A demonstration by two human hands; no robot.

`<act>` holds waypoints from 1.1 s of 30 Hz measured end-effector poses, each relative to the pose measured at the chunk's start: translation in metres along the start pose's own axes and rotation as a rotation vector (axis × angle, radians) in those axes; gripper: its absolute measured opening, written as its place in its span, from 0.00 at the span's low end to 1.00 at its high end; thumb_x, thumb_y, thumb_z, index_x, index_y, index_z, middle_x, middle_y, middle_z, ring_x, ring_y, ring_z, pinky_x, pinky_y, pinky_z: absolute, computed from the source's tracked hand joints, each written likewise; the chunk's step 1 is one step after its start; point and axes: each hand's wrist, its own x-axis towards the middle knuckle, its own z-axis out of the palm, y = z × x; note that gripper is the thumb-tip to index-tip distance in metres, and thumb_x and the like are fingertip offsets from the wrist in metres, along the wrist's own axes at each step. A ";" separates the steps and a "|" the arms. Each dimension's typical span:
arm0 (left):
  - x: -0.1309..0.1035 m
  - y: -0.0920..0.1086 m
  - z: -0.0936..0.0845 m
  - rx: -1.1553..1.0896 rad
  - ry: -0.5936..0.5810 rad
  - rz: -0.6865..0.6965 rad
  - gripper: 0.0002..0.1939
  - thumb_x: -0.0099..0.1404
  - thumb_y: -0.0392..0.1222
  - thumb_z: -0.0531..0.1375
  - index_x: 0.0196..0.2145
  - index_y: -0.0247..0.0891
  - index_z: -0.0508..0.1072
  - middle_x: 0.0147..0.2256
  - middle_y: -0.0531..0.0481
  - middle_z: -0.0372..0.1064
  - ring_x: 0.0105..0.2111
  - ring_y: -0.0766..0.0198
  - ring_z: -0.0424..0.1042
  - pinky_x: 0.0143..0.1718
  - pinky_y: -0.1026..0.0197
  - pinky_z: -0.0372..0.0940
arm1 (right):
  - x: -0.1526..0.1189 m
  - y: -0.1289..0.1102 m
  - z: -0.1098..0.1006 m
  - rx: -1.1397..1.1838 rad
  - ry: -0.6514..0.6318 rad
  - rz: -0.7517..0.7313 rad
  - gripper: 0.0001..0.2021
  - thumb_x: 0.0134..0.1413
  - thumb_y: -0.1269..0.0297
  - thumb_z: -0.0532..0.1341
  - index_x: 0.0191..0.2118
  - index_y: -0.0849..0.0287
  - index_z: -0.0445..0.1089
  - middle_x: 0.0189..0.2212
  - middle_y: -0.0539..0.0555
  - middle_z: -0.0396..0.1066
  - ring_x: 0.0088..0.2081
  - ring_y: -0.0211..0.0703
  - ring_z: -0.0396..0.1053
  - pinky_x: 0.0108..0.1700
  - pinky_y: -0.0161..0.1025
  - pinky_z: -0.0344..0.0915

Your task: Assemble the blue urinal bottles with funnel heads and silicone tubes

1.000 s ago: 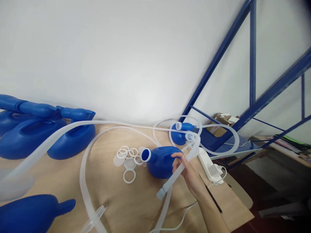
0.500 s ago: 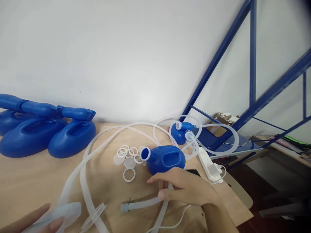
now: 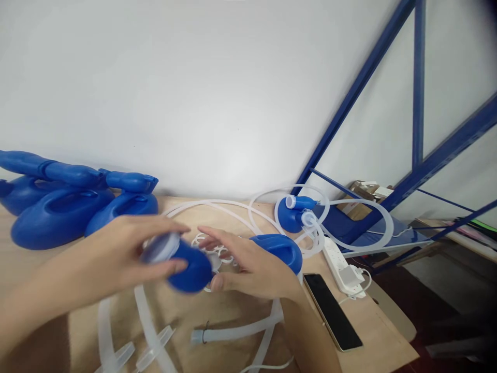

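Note:
My left hand (image 3: 128, 254) holds a small blue plastic bottle (image 3: 192, 269) with a white neck ring, its fingers and thumb around the neck end. Motion blurs the bottle slightly. To its right is my right hand (image 3: 248, 264), fingers apart and holding nothing, close to the bottle's rounded end. Behind that hand, a larger blue bottle (image 3: 281, 248) lies partly hidden. White rings (image 3: 198, 239) show between the hands, mostly covered. A clear hose end (image 3: 202, 335) with a wire clip rests below them, near two clear plastic caps (image 3: 123, 355) at the lower left.
Several blue bottles (image 3: 62, 220) stand at the left by the wall. Coiled clear tubing (image 3: 382, 228) and another blue bottle (image 3: 288, 217) sit at the back right. A phone (image 3: 333, 313) and a power strip (image 3: 341, 267) lie along the table's right side.
My left hand has let go of the clear cap and come up to the middle with the small blue bottle. My right hand has moved left off the hose, uncovering the phone.

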 end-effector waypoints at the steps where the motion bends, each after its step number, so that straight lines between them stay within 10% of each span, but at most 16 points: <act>1: 0.015 0.001 0.003 -0.011 0.006 0.002 0.27 0.53 0.72 0.69 0.41 0.51 0.86 0.35 0.53 0.82 0.27 0.57 0.76 0.25 0.60 0.70 | 0.003 0.006 0.000 -0.049 0.047 -0.002 0.44 0.59 0.49 0.73 0.75 0.45 0.56 0.69 0.57 0.67 0.67 0.53 0.69 0.64 0.49 0.71; 5: 0.049 0.005 0.025 -0.135 0.168 -0.091 0.30 0.56 0.72 0.68 0.45 0.46 0.83 0.42 0.48 0.83 0.40 0.50 0.80 0.32 0.58 0.75 | 0.015 0.033 0.001 -0.236 0.306 0.000 0.50 0.51 0.47 0.77 0.75 0.46 0.56 0.71 0.59 0.62 0.70 0.57 0.64 0.69 0.56 0.65; 12: 0.050 0.002 0.056 -0.075 0.219 -0.018 0.27 0.70 0.66 0.58 0.51 0.41 0.78 0.47 0.45 0.82 0.43 0.49 0.81 0.39 0.54 0.76 | 0.019 0.046 -0.003 -0.554 0.617 -0.127 0.31 0.55 0.47 0.73 0.62 0.50 0.74 0.57 0.58 0.79 0.55 0.57 0.78 0.61 0.51 0.73; 18: 0.050 0.003 0.069 0.052 0.356 0.034 0.24 0.75 0.53 0.47 0.46 0.40 0.80 0.45 0.46 0.83 0.45 0.52 0.81 0.50 0.54 0.73 | 0.017 0.051 0.008 -0.663 0.665 -0.246 0.26 0.59 0.51 0.69 0.61 0.53 0.76 0.55 0.60 0.79 0.54 0.57 0.79 0.59 0.49 0.75; 33: 0.060 -0.008 0.087 -0.164 0.192 -0.149 0.28 0.73 0.60 0.47 0.45 0.39 0.80 0.41 0.46 0.83 0.31 0.56 0.77 0.38 0.56 0.71 | 0.020 0.066 -0.007 -0.593 0.576 -0.209 0.27 0.55 0.50 0.70 0.58 0.55 0.77 0.54 0.60 0.81 0.53 0.57 0.81 0.57 0.49 0.76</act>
